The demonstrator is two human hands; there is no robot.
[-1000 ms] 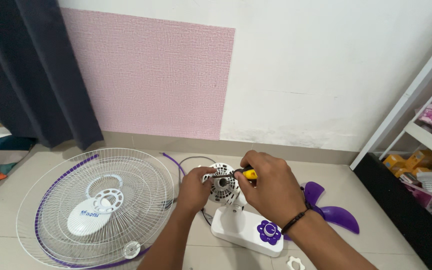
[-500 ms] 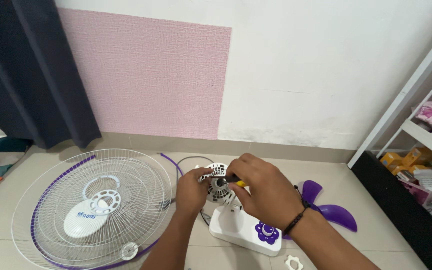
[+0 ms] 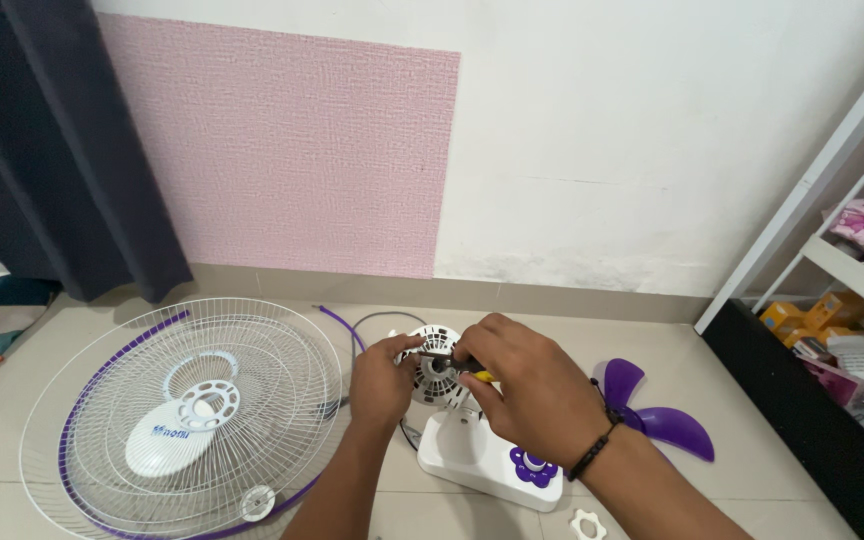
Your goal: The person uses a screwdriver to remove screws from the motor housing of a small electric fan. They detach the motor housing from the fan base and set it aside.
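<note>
Screwdriver [image 3: 449,358] with yellow handle gripped in right hand [image 3: 527,385], shaft lying across front of white fan motor housing [image 3: 437,365], tip hidden behind left hand's fingers. Left hand [image 3: 382,378] curled on housing's left edge, fingertips pinched at the shaft tip. Housing sits on white base [image 3: 482,462] with purple knob [image 3: 532,465]. Best kept square to the screw, pressed in firmly while turning, housing braced against twist. Wire grilles [image 3: 187,415] left of housing, purple blade [image 3: 652,410] right of it, white nut [image 3: 586,524] below-right
</note>
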